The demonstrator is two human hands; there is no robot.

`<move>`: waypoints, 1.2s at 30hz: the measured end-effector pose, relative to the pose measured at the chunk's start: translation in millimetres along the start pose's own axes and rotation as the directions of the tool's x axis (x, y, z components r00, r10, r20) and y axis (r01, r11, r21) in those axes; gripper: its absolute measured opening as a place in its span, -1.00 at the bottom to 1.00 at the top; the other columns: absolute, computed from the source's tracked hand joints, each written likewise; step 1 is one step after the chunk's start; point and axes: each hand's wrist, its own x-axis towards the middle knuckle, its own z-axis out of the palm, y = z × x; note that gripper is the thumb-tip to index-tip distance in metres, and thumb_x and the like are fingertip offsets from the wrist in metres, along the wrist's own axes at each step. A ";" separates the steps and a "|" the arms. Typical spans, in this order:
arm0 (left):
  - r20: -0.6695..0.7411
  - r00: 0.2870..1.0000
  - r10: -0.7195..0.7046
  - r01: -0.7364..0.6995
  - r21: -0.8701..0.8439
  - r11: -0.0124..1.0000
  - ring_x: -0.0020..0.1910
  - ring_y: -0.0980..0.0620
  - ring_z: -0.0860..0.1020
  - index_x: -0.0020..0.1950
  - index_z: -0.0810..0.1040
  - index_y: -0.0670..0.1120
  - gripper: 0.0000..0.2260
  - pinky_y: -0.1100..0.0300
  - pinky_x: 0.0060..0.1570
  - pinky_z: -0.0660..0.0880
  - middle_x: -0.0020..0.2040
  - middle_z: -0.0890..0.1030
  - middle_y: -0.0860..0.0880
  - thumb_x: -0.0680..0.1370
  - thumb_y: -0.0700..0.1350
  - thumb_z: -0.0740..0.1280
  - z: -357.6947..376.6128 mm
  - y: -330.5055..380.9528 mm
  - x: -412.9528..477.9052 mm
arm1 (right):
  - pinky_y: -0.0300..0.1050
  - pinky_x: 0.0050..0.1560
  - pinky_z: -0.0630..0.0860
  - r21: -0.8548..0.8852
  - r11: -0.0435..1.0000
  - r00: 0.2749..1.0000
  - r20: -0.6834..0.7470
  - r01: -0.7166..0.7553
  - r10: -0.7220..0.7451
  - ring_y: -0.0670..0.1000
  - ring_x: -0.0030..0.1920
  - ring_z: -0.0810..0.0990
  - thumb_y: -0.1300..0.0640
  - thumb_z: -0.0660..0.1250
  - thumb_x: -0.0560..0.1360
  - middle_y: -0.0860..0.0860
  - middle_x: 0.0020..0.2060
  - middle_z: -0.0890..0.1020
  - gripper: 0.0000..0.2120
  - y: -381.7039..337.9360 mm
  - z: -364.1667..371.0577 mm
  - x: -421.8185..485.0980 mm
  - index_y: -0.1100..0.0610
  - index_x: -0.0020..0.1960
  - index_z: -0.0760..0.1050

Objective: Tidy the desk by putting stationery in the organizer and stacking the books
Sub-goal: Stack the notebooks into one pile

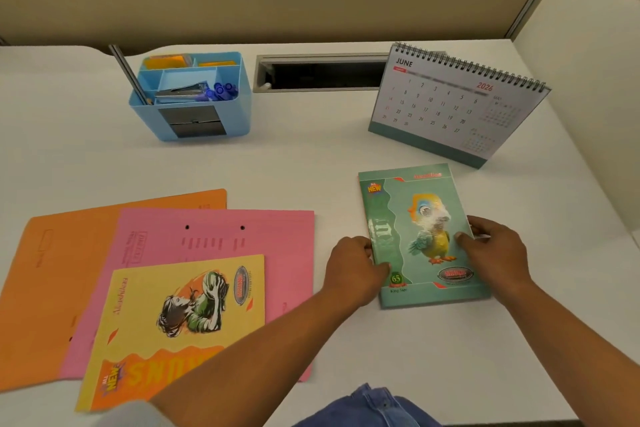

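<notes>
White laminate desk [311, 156] fills the frame, smooth and matte, against a beige partition. At the lower left an orange card folder [69, 270] lies flat under a pink folder [277, 253]. On top of the pink one rests a thin yellow notebook [166, 322] with a glossy cover. In the upper left stands a blue plastic organizer [145, 121], its compartments already holding pens and a metal tool.

Right of centre, the left hand [353, 270] grips the left edge of a green notebook [415, 218]. The right hand [495, 253] pinches its right edge, thumb on the cover. The book lies flat, long axis running up the frame. The yellow notebook sits well apart to its lower left, nearer the left hand, so stacking likely means a leftward carry. A spiral desk calendar [450, 104] stands in the upper right.
</notes>
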 end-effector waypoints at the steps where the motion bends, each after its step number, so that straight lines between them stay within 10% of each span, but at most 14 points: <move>1: 0.008 1.000 0.000 0.000 -0.009 1.000 -0.14 0.06 0.62 0.06 0.64 -0.13 -0.80 0.26 -0.13 0.55 -0.01 0.69 -0.04 0.45 -0.15 0.46 1.0 0.1 0.0 | -0.06 -0.04 0.50 -0.011 1.000 1.000 0.000 0.016 -0.016 0.08 -0.15 0.61 0.19 0.37 0.50 0.02 -0.11 0.63 -0.71 -0.4 -0.2 -0.5 0.07 0.21 0.59; 7: -0.025 1.000 -0.009 0.009 0.007 1.000 -0.14 0.04 0.54 0.16 0.56 -0.15 -0.69 0.34 -0.24 0.38 0.02 0.60 -0.10 0.50 -0.01 0.42 -8.3 2.3 -10.5 | 0.03 0.00 0.54 -0.082 0.996 0.997 -0.065 0.026 -0.032 0.04 -0.07 0.56 0.10 0.41 0.49 0.10 0.19 0.57 -0.56 0.2 -2.2 -4.9 0.08 0.35 0.46; 14: -0.360 0.933 -0.016 -0.017 -0.089 0.996 0.02 0.27 0.50 0.23 0.49 0.10 -0.67 0.41 -0.08 0.41 0.08 0.53 0.17 0.49 0.01 0.44 -89.4 -71.5 -83.1 | -0.06 -0.15 0.56 0.071 0.973 0.975 0.012 0.218 -0.220 -0.04 -0.08 0.59 0.17 0.43 0.47 0.00 0.01 0.59 -0.73 -33.5 25.3 -71.0 0.01 0.14 0.54; 20: -0.686 0.596 -0.418 0.313 -0.281 0.907 0.14 0.00 0.46 0.26 0.48 0.01 -0.62 0.05 0.07 0.42 0.22 0.46 -0.02 0.48 0.00 0.46 -163.3 -156.5 -157.4 | -0.42 -0.16 0.42 0.080 0.911 0.787 0.477 0.405 -0.392 -0.23 0.01 0.54 0.14 0.44 0.46 -0.15 0.10 0.55 -0.67 -80.7 108.0 -123.0 -0.09 0.17 0.51; 24: -0.629 0.442 -0.639 0.434 -0.474 0.766 0.32 -0.17 0.40 0.39 0.41 -0.08 -0.38 -0.14 0.27 0.41 0.39 0.39 -0.14 0.41 0.10 0.50 -188.2 -190.3 -189.7 | -0.38 0.07 0.38 -0.008 0.824 0.627 0.654 0.566 -0.424 -0.16 0.09 0.48 0.02 0.39 0.49 -0.13 0.22 0.47 -0.53 -112.2 153.6 -144.9 -0.06 0.38 0.40; 29: -0.356 0.495 -0.793 0.291 -0.792 0.537 0.17 -0.09 0.53 0.41 0.37 -0.14 -0.45 -0.02 0.19 0.46 0.28 0.51 -0.10 0.49 -0.03 0.46 -192.9 -205.0 -198.0 | 0.00 0.32 0.35 -0.370 0.347 0.499 0.742 0.862 -0.447 0.07 0.42 0.27 -0.25 0.21 0.48 -0.07 0.52 0.21 -0.40 -129.1 182.7 -168.0 -0.16 0.48 0.21; 32: -0.181 0.594 -0.784 0.103 -0.949 0.297 -0.04 -0.06 0.59 0.23 0.54 -0.27 -0.65 0.08 -0.09 0.53 0.04 0.64 -0.16 0.51 -0.12 0.43 -194.1 -206.2 -196.4 | 0.03 0.31 0.33 -0.431 0.283 0.515 0.738 0.857 -0.436 0.10 0.45 0.22 -0.30 0.16 0.48 -0.05 0.54 0.19 -0.40 -132.5 186.8 -176.2 -0.15 0.47 0.25; 36: -0.217 0.773 -0.596 0.031 -0.926 0.376 0.00 -0.13 0.67 0.12 0.61 -0.15 -0.83 -0.03 -0.03 0.58 0.01 0.70 -0.16 0.53 -0.21 0.37 -191.6 -178.3 -193.4 | 0.01 0.38 0.25 -0.446 0.296 0.533 0.746 0.845 -0.398 0.06 0.49 0.15 -0.30 0.16 0.50 -0.07 0.54 0.17 -0.42 -136.7 188.4 -177.9 -0.16 0.47 0.25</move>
